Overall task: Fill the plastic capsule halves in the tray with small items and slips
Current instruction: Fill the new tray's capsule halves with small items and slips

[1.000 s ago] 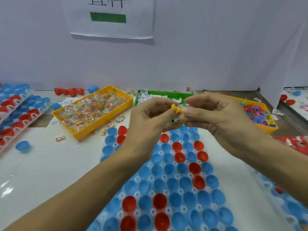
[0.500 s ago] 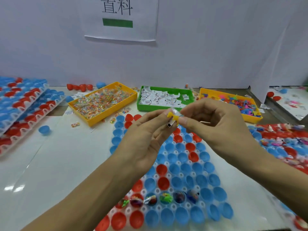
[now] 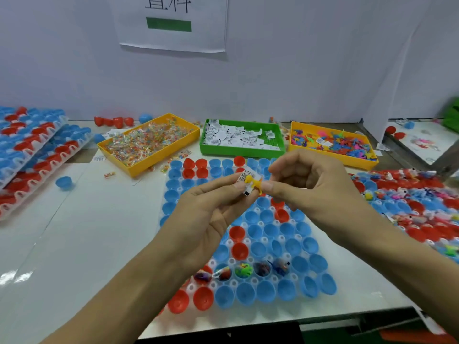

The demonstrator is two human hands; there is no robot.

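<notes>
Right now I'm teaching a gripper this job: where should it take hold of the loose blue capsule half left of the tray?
Pinch the blue capsule half across its rim, coming straight down from above: it sits open side up, alone on the table, its round wall offering no flat sides.

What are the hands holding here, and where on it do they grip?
A small yellow toy figure and a printed paper slip, pinched together between the fingertips of the left hand and right hand, above the capsule tray. The exact contact points are hidden.
</notes>
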